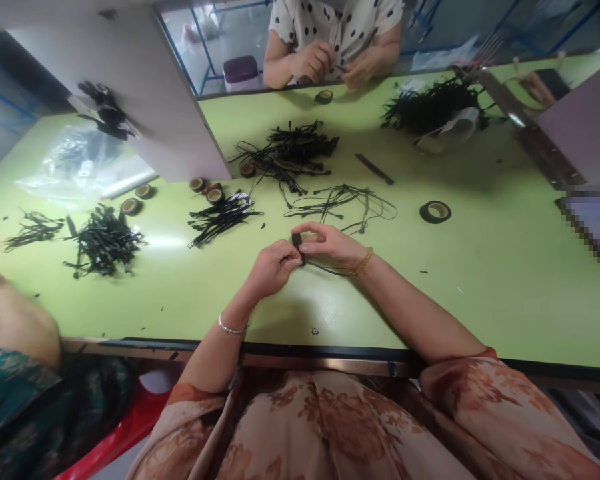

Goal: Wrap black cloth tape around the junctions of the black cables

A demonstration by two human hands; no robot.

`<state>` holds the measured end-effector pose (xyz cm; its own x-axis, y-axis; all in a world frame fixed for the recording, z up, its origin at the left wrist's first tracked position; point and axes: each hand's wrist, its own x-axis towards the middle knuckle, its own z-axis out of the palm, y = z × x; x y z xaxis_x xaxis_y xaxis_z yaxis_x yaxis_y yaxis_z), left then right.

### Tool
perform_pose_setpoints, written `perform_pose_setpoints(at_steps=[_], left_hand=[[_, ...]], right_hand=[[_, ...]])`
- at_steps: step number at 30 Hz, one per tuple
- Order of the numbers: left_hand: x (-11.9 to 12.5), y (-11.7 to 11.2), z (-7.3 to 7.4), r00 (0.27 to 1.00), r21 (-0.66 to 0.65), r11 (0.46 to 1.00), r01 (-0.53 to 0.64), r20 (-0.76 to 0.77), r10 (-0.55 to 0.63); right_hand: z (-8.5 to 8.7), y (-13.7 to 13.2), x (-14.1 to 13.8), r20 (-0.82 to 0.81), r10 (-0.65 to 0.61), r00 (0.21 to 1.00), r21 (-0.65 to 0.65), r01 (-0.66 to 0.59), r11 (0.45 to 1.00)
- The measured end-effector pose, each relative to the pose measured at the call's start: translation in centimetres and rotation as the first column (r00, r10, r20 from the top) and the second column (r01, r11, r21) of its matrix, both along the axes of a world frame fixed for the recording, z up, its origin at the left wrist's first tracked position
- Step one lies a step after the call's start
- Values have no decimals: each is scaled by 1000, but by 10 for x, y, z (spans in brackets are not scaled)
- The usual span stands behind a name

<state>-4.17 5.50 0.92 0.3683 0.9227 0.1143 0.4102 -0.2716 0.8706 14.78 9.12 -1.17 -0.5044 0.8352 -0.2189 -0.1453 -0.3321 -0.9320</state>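
My left hand [271,267] and my right hand [330,244] meet over the green table [480,280], both pinched on a small black cable piece [297,240]. Its thin black wire [330,269] trails under my right wrist. My left fingers are curled closed against the piece. My right thumb and fingers grip it from above. A loose loop of black cables [345,200] lies just beyond my hands, and a bundle of black cables [223,217] lies to the left of it.
A roll of black tape [435,212] sits to the right. More tape rolls [215,195] and cable piles [103,241] lie left and far. A grey board [145,100] leans on the table. Another person's hands [330,63] work opposite. Someone's arm [10,320] is at my left.
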Motion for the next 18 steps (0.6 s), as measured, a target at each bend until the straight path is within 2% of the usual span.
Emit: perform_pose_setpoints(at_steps=[3,8,15,18], left_hand=[[4,-2,-5,997,-9,997,-80,3,80],[5,-2,-10,975,-61,975,-216,33,218],[6,0,-10,956,-215,946,-242,115,271],[5,3,-11,959,-274,933,-234,93,268]], right_hand=[[3,-5,-4,87,-74,993,115,63,991],[6,-7,-8,67,-191,979,213,173,962],[8,-9,-10,7,-181,984,284,171,943],[7,-9,-11,-19,-166,986,310,164,936]])
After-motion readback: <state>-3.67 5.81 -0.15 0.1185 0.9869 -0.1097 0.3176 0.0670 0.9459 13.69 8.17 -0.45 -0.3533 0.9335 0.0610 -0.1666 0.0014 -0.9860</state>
